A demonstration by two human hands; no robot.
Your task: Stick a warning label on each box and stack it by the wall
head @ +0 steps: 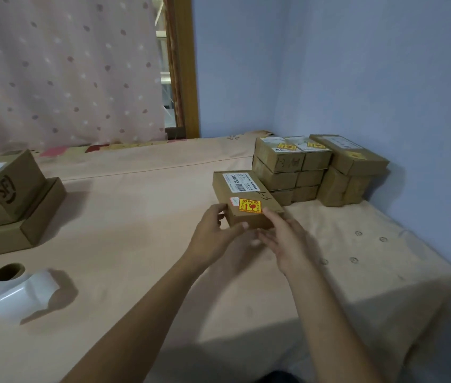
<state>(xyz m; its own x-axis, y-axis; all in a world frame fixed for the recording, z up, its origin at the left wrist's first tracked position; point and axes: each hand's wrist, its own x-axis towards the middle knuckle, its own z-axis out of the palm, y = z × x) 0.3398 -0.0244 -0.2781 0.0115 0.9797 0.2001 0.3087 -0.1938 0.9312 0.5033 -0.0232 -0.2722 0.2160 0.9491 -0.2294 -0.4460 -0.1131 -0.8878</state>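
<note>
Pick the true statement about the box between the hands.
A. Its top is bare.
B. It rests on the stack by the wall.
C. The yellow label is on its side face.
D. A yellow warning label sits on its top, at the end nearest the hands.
D: the yellow warning label lies on the top of the box at its near end, a white shipping label beyond it.

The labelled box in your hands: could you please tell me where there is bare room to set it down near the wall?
Bare tablecloth lies in front of the stack, out to the right edge, and in the wide middle between the box and the left pile. The corner by the wall is crowded.
</note>
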